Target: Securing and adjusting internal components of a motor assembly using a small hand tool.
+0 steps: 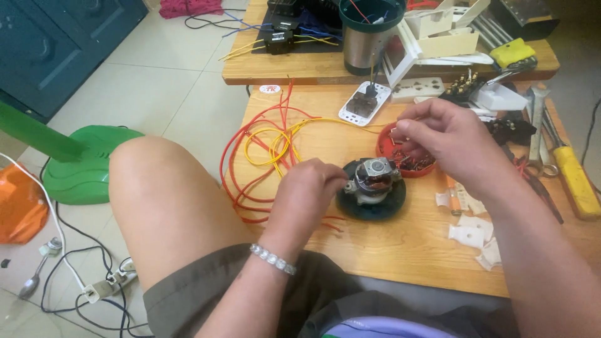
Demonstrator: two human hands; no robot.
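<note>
On the wooden desk [400, 250], the left hand [307, 191] pinches the small motor [374, 178] on its dark round base [350, 203]. The right hand [447, 141], fingertips closed on something tiny, hovers over the red dish [385, 150] of small parts.

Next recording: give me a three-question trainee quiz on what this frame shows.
1. True or false: the left hand touches the small motor on its dark round base.
2. What does the right hand hover over? A) red dish of small parts B) yellow-handled tool C) metal cup
3. What colours are the loose wires left of the motor?

Key: 1 true; 2 A; 3 red and yellow.
</note>
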